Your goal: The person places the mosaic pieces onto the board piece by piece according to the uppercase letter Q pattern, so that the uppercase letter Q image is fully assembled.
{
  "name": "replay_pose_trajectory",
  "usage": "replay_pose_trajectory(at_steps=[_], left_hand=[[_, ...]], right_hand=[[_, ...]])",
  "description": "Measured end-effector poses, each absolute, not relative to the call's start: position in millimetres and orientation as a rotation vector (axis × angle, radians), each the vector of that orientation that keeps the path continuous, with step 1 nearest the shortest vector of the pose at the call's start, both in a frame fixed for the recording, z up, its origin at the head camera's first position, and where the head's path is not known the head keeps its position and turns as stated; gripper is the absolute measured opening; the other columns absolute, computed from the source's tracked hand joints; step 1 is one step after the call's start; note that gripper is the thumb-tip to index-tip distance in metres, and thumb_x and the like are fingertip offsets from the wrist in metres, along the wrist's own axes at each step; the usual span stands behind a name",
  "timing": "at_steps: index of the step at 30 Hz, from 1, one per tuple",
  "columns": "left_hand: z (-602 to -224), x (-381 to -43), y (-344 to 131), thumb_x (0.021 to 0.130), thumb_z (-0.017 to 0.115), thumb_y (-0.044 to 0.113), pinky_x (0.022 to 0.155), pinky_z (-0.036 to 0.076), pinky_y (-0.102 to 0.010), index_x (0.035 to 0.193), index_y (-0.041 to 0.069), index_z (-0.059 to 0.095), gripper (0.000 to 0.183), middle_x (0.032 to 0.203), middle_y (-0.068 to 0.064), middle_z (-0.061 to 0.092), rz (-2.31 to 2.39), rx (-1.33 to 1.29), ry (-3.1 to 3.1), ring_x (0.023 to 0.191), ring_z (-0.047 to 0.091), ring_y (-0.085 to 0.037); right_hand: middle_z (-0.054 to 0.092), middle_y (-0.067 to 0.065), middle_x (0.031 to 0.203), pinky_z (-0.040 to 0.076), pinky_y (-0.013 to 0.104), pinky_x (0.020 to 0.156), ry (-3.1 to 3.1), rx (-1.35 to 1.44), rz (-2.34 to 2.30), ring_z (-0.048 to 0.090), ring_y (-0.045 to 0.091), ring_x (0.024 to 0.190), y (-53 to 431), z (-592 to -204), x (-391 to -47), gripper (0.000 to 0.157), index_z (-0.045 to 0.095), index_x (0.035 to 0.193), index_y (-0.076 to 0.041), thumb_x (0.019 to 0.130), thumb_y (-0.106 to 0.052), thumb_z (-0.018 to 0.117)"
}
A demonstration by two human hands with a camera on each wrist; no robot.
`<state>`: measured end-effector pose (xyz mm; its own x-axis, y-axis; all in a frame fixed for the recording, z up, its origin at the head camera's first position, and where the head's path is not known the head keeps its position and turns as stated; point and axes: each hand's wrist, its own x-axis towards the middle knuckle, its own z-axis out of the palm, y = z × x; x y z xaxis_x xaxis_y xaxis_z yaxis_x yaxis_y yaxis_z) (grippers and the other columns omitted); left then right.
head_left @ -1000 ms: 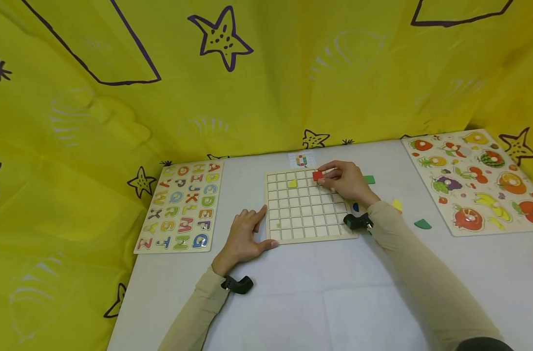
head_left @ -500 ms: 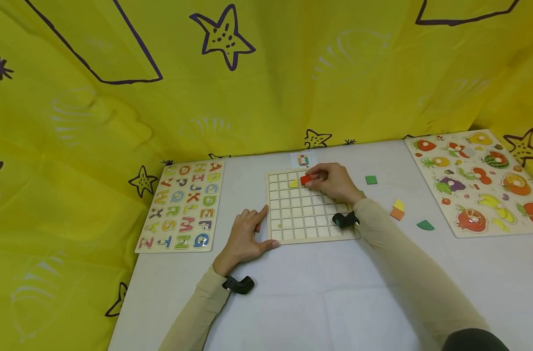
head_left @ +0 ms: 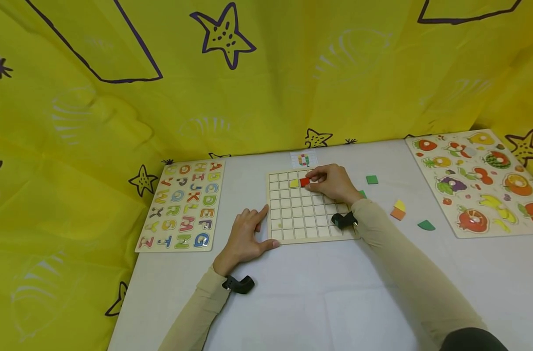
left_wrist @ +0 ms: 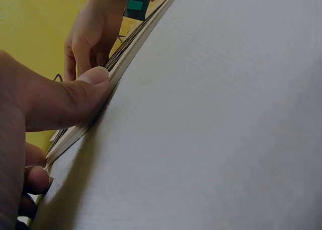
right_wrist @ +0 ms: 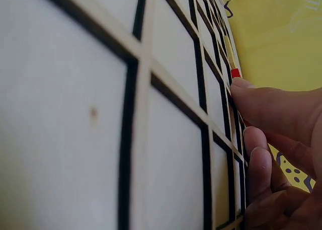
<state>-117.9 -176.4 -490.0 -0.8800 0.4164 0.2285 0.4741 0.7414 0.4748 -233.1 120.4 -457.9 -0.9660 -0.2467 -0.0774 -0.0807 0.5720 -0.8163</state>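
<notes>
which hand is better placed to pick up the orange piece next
Probably the right hand: it is nearer the orange piece, though it should first release the red piece. The left hand touches the board's left edge, farther away.

A yellow cloth backdrop [head_left: 271, 97] – dark starfish outlines [head_left: 224, 38] included – hangs behind a white table [head_left: 293, 292]

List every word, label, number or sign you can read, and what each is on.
"A B C D E F G": letter board, column nearest the grid board.
"H I J K L M N": letter board, second column.
"O P Q R S T": letter board, third column.
"U V W X Y Z": letter board, outer column.
Small card: any writing is too small to read.
No other text is readable.
</notes>
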Motion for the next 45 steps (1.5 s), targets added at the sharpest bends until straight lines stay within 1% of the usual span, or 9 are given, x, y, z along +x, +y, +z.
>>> replay_pose_trajectory(at_steps=[7, 14, 19, 24, 31, 40, 45], left_hand=[[-490.4, -119.7, -176.4, 0.074, 0.092, 0.045, 0.078, 0.027, -0.031, 0.152, 0.0, 0.056, 0.097, 0.077, 0.003, 0.045, -0.813, -0.729, -2.83, 0.079, 0.036, -0.015], [-489.8, -120.4, -176.2, 0.074, 0.092, 0.046, 0.078, 0.027, -0.031, 0.152, 0.001, 0.056, 0.098, 0.077, 0.003, 0.045, -0.818, -0.73, -2.828, 0.079, 0.036, -0.015], [-489.0, -120.8, -175.9, 0.073, 0.092, 0.045, 0.077, 0.027, -0.031, 0.152, 0.0, 0.056, 0.098, 0.077, 0.002, 0.045, -0.824, -0.734, -2.823, 0.079, 0.036, -0.015], [-489.7, -120.3, -176.1, 0.073, 0.092, 0.045, 0.077, 0.027, -0.031, 0.152, 0.0, 0.056, 0.098, 0.077, 0.002, 0.045, -0.82, -0.734, -2.829, 0.079, 0.036, -0.016], [-490.0, -118.8, -176.2, 0.073, 0.093, 0.045, 0.078, 0.028, -0.031, 0.152, 0.001, 0.056, 0.098, 0.077, 0.003, 0.045, -0.817, -0.725, -2.831, 0.08, 0.036, -0.015], [-488.1, -117.0, -176.0, 0.073, 0.091, 0.045, 0.078, 0.027, -0.032, 0.152, 0.0, 0.056, 0.097, 0.077, 0.003, 0.044, -0.845, -0.716, -2.828, 0.079, 0.036, -0.015], [-488.0, -116.6, -176.3, 0.073, 0.091, 0.045, 0.079, 0.027, -0.032, 0.152, 0.0, 0.056, 0.097, 0.077, 0.003, 0.044, -0.849, -0.717, -2.829, 0.079, 0.036, -0.015]], right_hand=[[0.074, 0.015, 0.109, 0.046, 0.033, 0.084, 2.641, -0.297, -1.345, 0.061, 0.025, 0.093, 121.3, -458.6, -234.1, 0.036, 0.077, 0.123, -0.004, 0.091, -0.019, 0.084], [0.074, 0.011, 0.102, 0.047, 0.03, 0.079, 2.62, -0.275, -1.383, 0.06, 0.02, 0.087, 120.7, -456.5, -234.4, 0.029, 0.079, 0.117, -0.005, 0.093, -0.02, 0.082], [0.074, 0.011, 0.1, 0.047, 0.031, 0.077, 2.625, -0.255, -1.383, 0.061, 0.02, 0.084, 119.7, -454.9, -233.9, 0.028, 0.08, 0.117, -0.004, 0.094, -0.019, 0.081], [0.076, 0.012, 0.1, 0.047, 0.033, 0.076, 2.63, -0.229, -1.36, 0.06, 0.02, 0.082, 119.5, -454.4, -232.9, 0.029, 0.081, 0.118, -0.005, 0.094, -0.02, 0.081], [0.077, 0.014, 0.106, 0.046, 0.032, 0.075, 2.63, -0.239, -1.352, 0.059, 0.02, 0.082, 118.1, -454.0, -232.4, 0.029, 0.082, 0.116, -0.005, 0.092, -0.022, 0.083], [0.077, 0.014, 0.104, 0.045, 0.034, 0.076, 2.62, -0.21, -1.337, 0.057, 0.022, 0.084, 116.8, -452.6, -231.3, 0.03, 0.081, 0.119, -0.006, 0.093, -0.021, 0.082], [0.077, 0.013, 0.105, 0.046, 0.034, 0.076, 2.62, -0.214, -1.336, 0.059, 0.021, 0.084, 116.4, -453.3, -231.4, 0.03, 0.081, 0.119, -0.006, 0.093, -0.021, 0.082]])
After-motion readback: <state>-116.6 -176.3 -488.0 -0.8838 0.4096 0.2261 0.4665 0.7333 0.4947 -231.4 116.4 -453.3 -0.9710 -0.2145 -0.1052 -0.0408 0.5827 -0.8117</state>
